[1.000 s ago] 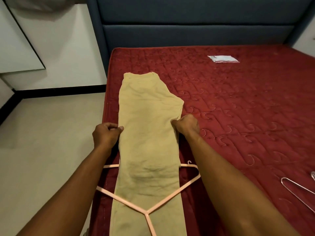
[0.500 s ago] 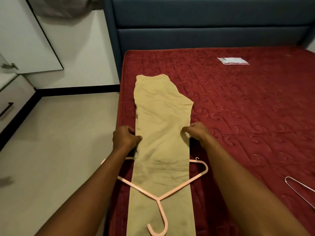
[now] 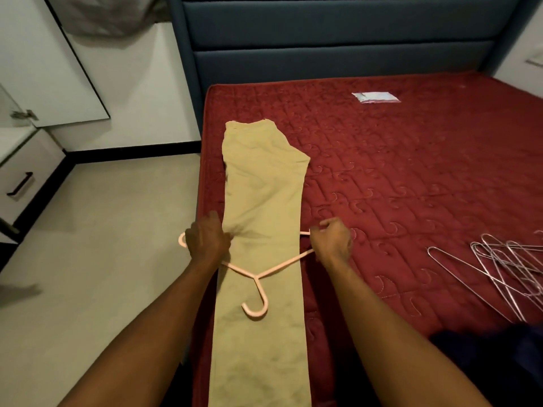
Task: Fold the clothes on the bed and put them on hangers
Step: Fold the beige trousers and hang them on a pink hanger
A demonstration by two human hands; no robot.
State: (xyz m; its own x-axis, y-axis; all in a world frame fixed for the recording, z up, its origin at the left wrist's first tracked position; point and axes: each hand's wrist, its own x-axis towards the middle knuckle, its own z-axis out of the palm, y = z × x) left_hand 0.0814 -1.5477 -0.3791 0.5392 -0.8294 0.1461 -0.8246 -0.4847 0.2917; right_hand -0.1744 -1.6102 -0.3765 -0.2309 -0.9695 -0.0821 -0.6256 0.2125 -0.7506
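Beige trousers (image 3: pixel 261 195) lie lengthwise along the left edge of the red mattress (image 3: pixel 411 177), folded leg on leg. A pink plastic hanger (image 3: pixel 255 295) is threaded around them, its hook lying on top of the cloth. My left hand (image 3: pixel 205 240) grips the trousers' left edge at the hanger's left end. At the trousers' right edge, my right hand (image 3: pixel 332 240) pinches the hanger's right end.
Several wire hangers (image 3: pixel 505 265) lie on the mattress at the right. A dark garment (image 3: pixel 499 353) sits at the lower right. A small white packet (image 3: pixel 376 97) lies near the blue headboard (image 3: pixel 338 48). A drawer unit (image 3: pixel 20 177) stands left on the floor.
Both hands have slid down along the trousers' edges to the hanger's ends. The view has shifted, bringing the hook, wire hangers and dark garment into sight.
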